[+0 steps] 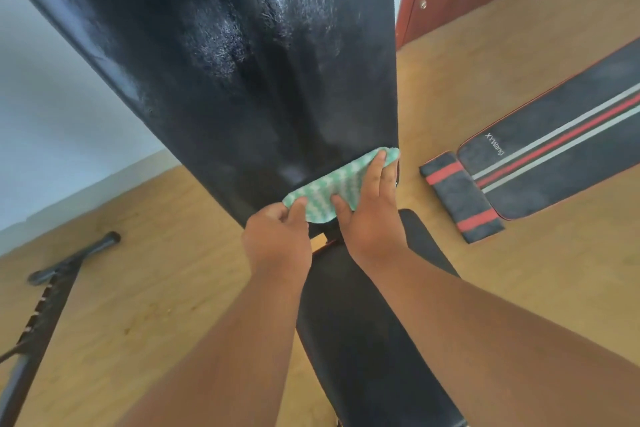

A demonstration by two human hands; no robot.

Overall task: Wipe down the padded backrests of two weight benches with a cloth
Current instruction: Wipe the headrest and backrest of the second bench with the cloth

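Backrest top cut off; cloth partly under hands.

Cloth on black backrest

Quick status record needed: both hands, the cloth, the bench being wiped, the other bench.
left hand: pinching cloth's lower-left edge
right hand: flat on cloth
cloth: green-and-white, at backrest's lower edge
black backrest: inclined, streaky sheen in its upper part
seat pad: below the hands
striped bench: to the right, untouched by either hand
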